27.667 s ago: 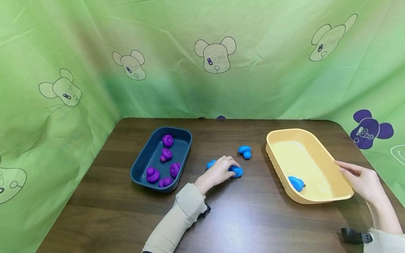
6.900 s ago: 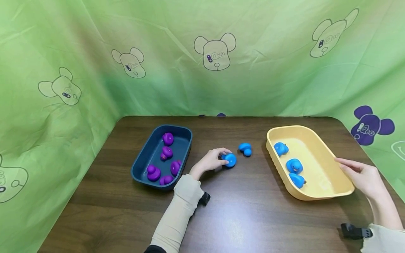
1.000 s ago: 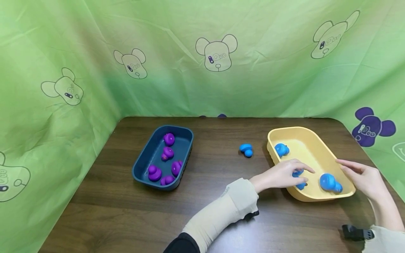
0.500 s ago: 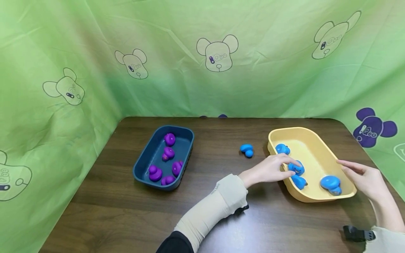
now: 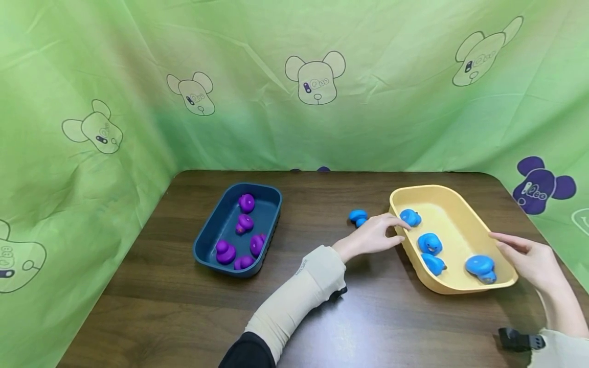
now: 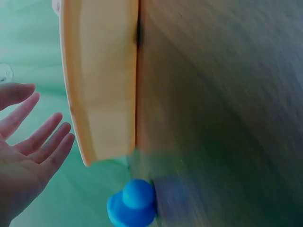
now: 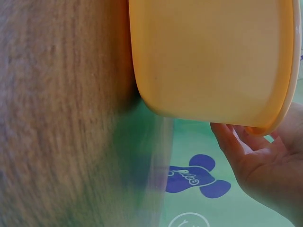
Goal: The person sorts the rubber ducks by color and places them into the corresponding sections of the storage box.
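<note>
My left hand (image 5: 375, 234) is open, its fingertips over the left rim of the yellow bin (image 5: 465, 220). In the left wrist view its fingers (image 6: 49, 142) are spread and empty. One blue rubber duck (image 5: 357, 215) lies on the table just behind that hand, partly hidden by it. Inside the yellow bin are several blue ducks: three along the left side, such as the middle duck (image 5: 430, 244), and one tipped duck (image 5: 480, 268) at the front right. My right hand (image 5: 534, 260) grips the bin's right rim; in the right wrist view its fingers (image 7: 229, 142) touch the outer wall.
A dark blue bin (image 5: 202, 240) with several purple ducks (image 5: 225, 252) stands on the left of the wooden table (image 5: 152, 301). A green curtain (image 5: 257, 138) hangs round the table's back and sides.
Since 6.9 s ago, the blue duck from my left hand has come into the yellow bin. Over the last second it tipped over, and my left hand drew back leftward. My right hand stays put.
</note>
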`<state>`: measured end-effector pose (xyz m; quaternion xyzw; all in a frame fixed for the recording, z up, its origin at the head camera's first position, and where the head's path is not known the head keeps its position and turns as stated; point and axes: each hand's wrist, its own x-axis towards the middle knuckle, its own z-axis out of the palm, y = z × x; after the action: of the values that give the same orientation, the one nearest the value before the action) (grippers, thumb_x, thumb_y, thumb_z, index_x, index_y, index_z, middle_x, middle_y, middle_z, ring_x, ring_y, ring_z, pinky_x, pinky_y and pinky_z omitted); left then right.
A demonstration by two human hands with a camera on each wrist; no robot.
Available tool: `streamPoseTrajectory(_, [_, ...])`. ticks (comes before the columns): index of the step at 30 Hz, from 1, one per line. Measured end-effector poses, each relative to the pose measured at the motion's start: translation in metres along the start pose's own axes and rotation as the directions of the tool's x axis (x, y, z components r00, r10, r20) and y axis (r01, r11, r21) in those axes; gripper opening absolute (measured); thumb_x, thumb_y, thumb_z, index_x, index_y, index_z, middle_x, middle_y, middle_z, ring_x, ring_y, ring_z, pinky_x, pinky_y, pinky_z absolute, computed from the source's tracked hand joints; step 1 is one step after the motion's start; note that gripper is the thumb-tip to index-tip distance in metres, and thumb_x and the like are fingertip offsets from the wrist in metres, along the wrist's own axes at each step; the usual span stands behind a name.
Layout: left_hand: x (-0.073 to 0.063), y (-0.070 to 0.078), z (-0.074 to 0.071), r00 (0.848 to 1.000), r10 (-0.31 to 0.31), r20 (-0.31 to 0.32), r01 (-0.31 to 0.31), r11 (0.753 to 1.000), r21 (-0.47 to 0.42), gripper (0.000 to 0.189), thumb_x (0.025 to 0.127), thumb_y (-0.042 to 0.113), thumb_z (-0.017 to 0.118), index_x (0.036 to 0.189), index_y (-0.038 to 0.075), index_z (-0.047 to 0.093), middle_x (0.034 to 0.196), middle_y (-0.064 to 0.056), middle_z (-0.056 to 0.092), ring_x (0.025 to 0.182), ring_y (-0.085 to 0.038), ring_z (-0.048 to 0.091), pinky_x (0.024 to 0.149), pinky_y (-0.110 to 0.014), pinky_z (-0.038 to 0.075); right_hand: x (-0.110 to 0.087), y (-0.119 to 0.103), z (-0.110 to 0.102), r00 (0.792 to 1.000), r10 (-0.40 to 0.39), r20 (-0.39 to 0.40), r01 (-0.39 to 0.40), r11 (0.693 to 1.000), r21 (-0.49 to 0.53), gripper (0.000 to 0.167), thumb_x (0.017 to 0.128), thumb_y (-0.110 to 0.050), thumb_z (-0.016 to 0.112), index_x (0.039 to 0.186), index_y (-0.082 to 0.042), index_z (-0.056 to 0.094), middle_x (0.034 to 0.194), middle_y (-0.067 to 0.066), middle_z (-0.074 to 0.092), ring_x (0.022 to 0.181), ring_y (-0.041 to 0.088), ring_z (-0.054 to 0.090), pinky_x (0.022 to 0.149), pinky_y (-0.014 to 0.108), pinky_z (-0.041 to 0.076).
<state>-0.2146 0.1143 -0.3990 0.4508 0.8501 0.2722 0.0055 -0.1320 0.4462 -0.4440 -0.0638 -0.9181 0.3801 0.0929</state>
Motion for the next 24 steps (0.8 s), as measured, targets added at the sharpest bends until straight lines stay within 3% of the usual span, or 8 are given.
streamPoseTrajectory(2, [-0.001, -0.004, -0.001, 1.000, -0.010, -0.012, 0.010, 1.000, 0.006, 0.028, 0.086, 0.021, 0.057, 0.114, 0.017, 0.060, 0.112, 0.004, 0.058, 0.104, -0.003, 0.047, 0.083, -0.006, 0.029, 0.001, 0.002, 0.000, 1.000, 0.003, -0.002, -0.003, 1.000, -0.001, 0.032, 0.088, -0.032, 0.052, 0.119, -0.025, 0.058, 0.083, -0.049, 0.038, 0.082, -0.024, 0.031, 0.062, 0.003, 0.027])
streamPoseTrajectory(10, [-0.007, -0.020, -0.007, 0.997, -0.078, -0.031, 0.078, 0.997, -0.002, 0.029, 0.085, 0.020, 0.057, 0.113, 0.016, 0.060, 0.111, 0.000, 0.057, 0.106, -0.008, 0.048, 0.088, -0.011, 0.031, 0.017, 0.048, 0.004, 1.000, -0.005, -0.021, 0.004, 1.000, -0.019, 0.037, 0.088, -0.035, 0.052, 0.121, -0.020, 0.056, 0.087, -0.050, 0.040, 0.085, -0.025, 0.032, 0.063, 0.002, 0.027])
streamPoseTrajectory(13, [-0.008, -0.025, -0.009, 0.995, -0.087, -0.047, 0.087, 0.996, 0.007, 0.029, 0.085, 0.020, 0.057, 0.113, 0.016, 0.060, 0.113, -0.001, 0.056, 0.108, -0.010, 0.047, 0.090, -0.014, 0.031, 0.016, 0.047, 0.004, 1.000, -0.003, -0.028, 0.002, 1.000, -0.027, 0.036, 0.087, -0.035, 0.053, 0.121, -0.021, 0.056, 0.086, -0.051, 0.039, 0.083, -0.026, 0.031, 0.063, 0.001, 0.027])
streamPoseTrajectory(20, [-0.011, -0.039, -0.011, 0.988, -0.127, -0.085, 0.128, 0.992, 0.014, 0.029, 0.084, 0.020, 0.059, 0.112, 0.017, 0.061, 0.115, -0.003, 0.054, 0.108, -0.013, 0.046, 0.090, -0.018, 0.032, 0.009, 0.021, 0.001, 1.000, 0.008, -0.009, -0.008, 1.000, -0.012, 0.034, 0.088, -0.034, 0.053, 0.119, -0.023, 0.058, 0.085, -0.047, 0.041, 0.083, -0.025, 0.034, 0.060, 0.006, 0.031])
streamPoseTrajectory(24, [-0.013, -0.045, -0.012, 0.986, -0.138, -0.097, 0.139, 0.990, 0.000, 0.029, 0.082, 0.019, 0.060, 0.111, 0.016, 0.062, 0.115, -0.004, 0.053, 0.108, -0.015, 0.045, 0.089, -0.018, 0.032, 0.011, 0.024, 0.001, 1.000, 0.005, -0.012, -0.005, 1.000, -0.019, 0.034, 0.087, -0.035, 0.053, 0.118, -0.021, 0.059, 0.083, -0.048, 0.040, 0.078, -0.026, 0.032, 0.059, 0.006, 0.031])
